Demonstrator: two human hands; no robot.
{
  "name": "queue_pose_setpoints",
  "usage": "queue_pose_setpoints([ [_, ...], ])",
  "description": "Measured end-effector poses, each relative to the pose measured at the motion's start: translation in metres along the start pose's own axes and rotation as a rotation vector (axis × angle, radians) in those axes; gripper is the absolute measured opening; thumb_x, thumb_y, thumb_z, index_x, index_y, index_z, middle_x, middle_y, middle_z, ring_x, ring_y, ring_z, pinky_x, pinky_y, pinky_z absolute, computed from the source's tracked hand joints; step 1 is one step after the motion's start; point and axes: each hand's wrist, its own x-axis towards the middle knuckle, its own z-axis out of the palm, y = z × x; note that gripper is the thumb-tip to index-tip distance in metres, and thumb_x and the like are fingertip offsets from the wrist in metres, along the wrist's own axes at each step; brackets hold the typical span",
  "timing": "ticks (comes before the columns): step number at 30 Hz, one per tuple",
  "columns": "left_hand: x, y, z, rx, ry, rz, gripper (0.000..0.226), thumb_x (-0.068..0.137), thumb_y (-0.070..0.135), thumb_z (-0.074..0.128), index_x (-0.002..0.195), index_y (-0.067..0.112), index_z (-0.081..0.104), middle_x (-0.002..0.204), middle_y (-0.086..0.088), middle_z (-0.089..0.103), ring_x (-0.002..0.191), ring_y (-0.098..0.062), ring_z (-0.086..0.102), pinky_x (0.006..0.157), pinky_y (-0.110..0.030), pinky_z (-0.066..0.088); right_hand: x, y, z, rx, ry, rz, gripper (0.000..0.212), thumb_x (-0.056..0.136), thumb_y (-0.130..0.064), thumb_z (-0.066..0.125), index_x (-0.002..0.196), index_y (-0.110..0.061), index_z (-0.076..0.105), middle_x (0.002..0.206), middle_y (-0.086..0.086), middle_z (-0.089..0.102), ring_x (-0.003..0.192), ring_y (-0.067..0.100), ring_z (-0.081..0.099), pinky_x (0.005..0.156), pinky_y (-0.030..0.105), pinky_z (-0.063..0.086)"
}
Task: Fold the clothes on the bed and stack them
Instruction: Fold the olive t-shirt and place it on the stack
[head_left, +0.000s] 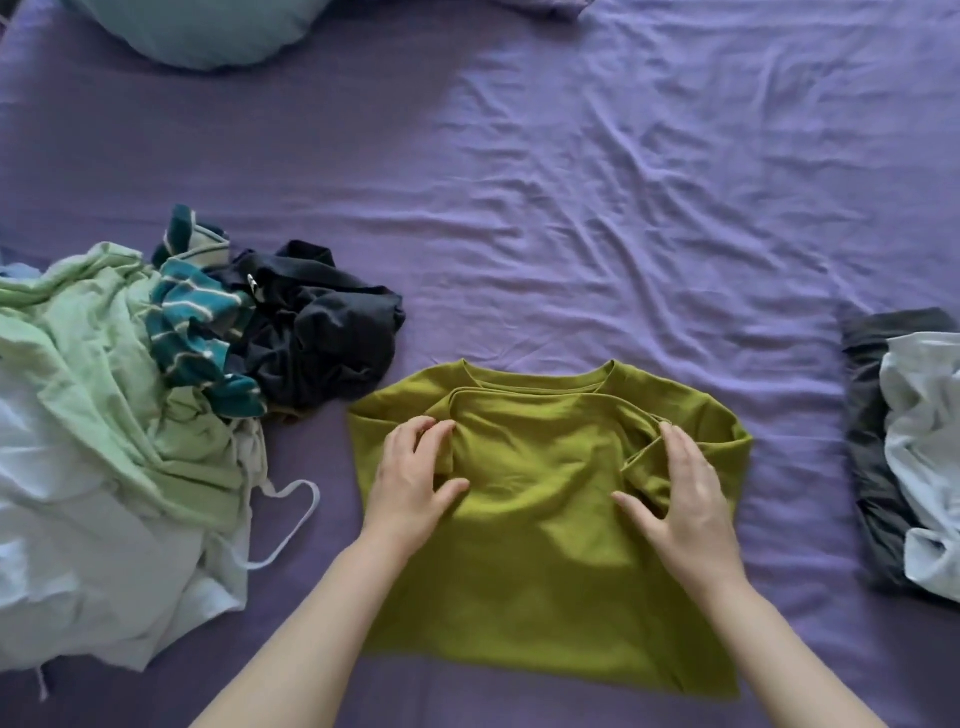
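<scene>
Two hands on garment: both rest on the olive-green T-shirt (545, 519), which lies flat on the purple bed sheet (623, 208), directly in front of the person.
shirt layout: neckline away from the person, hem toward them; long axis runs near-to-far; both sleeves already folded in over the chest.
left hand (415, 478): on the folded left sleeve, fingers loosely bent, tips touching the sleeve edge; a pinch is possible but cannot be confirmed.
right hand (685, 493): on the folded right sleeve, fingers fairly straight and spread, pressing flat, holding nothing.
key relation: hem lies behind both hands, toward the person, and the collar beyond the fingertips; likely next fold brings hem up to collar along the long axis. Both hands equally near, one per side.
unfolded pile (130, 415): left of the shirt, just beside it; pale green, white, teal-striped and dark navy items, crumpled.
folded stack (904, 441): right of the shirt, well apart; dark grey piece under a white one, at frame edge.
pillow (208, 31): far left, top of bed.
writing/brands: none readable; a small tag on the navy item is too small to tell.
</scene>
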Motion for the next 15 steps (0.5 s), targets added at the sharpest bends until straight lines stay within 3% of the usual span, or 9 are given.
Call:
queue_pose_setpoints([
  [3, 0.005, 0.002, -0.005, -0.087, 0.109, -0.038, 0.044, 0.080, 0.004, 0.072, 0.122, 0.004, 0.060, 0.122, -0.013, 0.054, 0.117, -0.026, 0.051, 0.101, -0.020, 0.031, 0.000, 0.003, 0.001, 0.106, 0.055, 0.083, 0.068, 0.079, 0.000, 0.072, 0.140, -0.005, 0.042, 0.137, 0.015, 0.051, 0.128, 0.029, 0.046, 0.106, 0.033, 0.031],
  [7, 0.018, 0.013, -0.019, -0.139, 0.216, -0.072, 0.016, 0.090, 0.010, 0.063, 0.103, 0.005, 0.069, 0.105, -0.009, 0.067, 0.101, -0.025, 0.061, 0.084, -0.022, 0.039, 0.013, 0.000, -0.010, 0.205, 0.228, 0.090, 0.027, 0.089, -0.001, 0.061, 0.116, 0.005, 0.063, 0.114, 0.020, 0.065, 0.109, 0.034, 0.061, 0.093, 0.023, 0.037],
  [10, 0.031, 0.020, -0.032, -0.197, 0.315, -0.176, 0.019, 0.096, 0.024, 0.055, 0.104, 0.011, 0.067, 0.103, -0.008, 0.067, 0.097, -0.028, 0.060, 0.078, -0.034, 0.043, 0.026, -0.001, -0.022, 0.275, 0.307, 0.141, 0.025, 0.095, -0.009, 0.055, 0.115, 0.003, 0.062, 0.110, 0.020, 0.066, 0.102, 0.035, 0.061, 0.083, 0.024, 0.036],
  [13, 0.046, 0.020, -0.047, -0.146, 0.417, -0.384, 0.036, 0.099, 0.046, 0.038, 0.100, 0.016, 0.058, 0.093, -0.006, 0.064, 0.086, -0.031, 0.056, 0.066, -0.034, 0.036, 0.038, 0.005, -0.031, 0.297, 0.355, 0.204, 0.029, 0.100, -0.021, 0.045, 0.120, -0.006, 0.057, 0.108, 0.018, 0.067, 0.096, 0.036, 0.060, 0.071, 0.029, 0.033],
  [15, 0.054, 0.017, -0.053, -0.126, 0.423, -0.484, 0.046, 0.099, 0.054, 0.028, 0.097, 0.015, 0.053, 0.088, -0.006, 0.060, 0.078, -0.028, 0.050, 0.065, -0.034, 0.033, 0.045, 0.011, -0.034, 0.270, 0.338, 0.263, 0.033, 0.101, -0.029, 0.039, 0.123, -0.009, 0.054, 0.107, 0.020, 0.066, 0.096, 0.041, 0.059, 0.069, 0.033, 0.032],
])
